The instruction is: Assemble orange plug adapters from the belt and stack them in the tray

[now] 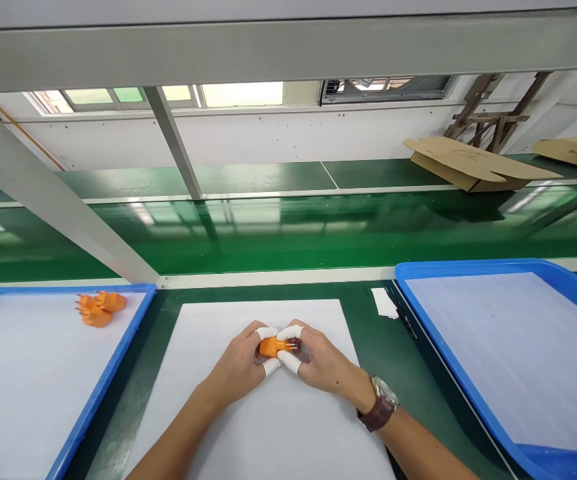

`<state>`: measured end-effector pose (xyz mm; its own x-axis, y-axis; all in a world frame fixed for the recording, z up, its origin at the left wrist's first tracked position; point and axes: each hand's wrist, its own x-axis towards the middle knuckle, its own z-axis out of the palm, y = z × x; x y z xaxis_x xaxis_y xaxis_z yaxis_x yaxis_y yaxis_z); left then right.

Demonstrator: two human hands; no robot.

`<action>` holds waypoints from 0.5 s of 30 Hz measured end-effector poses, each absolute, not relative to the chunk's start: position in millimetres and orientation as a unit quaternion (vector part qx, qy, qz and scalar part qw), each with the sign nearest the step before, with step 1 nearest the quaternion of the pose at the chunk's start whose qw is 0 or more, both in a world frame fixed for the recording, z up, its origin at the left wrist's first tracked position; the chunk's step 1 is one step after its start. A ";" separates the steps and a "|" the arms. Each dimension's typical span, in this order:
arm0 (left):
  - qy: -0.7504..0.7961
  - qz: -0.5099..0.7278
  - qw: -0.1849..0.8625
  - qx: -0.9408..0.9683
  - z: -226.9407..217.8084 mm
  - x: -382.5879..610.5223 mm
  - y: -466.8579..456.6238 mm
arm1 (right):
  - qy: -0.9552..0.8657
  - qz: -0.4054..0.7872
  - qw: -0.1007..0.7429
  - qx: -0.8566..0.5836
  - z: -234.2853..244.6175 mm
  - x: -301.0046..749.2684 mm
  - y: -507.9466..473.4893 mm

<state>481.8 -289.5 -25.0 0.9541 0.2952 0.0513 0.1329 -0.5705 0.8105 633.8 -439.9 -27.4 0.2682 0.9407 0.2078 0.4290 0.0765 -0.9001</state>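
Both hands meet over a white sheet (263, 427), holding one small orange plastic piece (269, 347) with narrow prongs on its right end. My left hand (242, 363) pinches the piece's left side between thumb and forefinger. At the pronged end, my right hand (321, 357) closes its thumb and forefinger around it. White finger cots cover those fingertips on both hands. Part of the piece is hidden behind the fingers. Several similar orange pieces (99, 308) lie clustered in the upper right of the blue-rimmed left tray (113, 383).
A blue-rimmed tray (461, 387) lined in white stands on the right. Beside it are a white scrap (385, 303) and a dark, thin object (402, 308). A slanted metal post (68, 193) rises at the left. Beyond the green belt lies a cardboard box (473, 163).
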 end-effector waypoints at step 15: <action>0.229 0.147 0.758 0.593 -7.1 485.6 -267.0 | -0.409 0.355 0.579 -0.610 -39.5 651.8 -438.3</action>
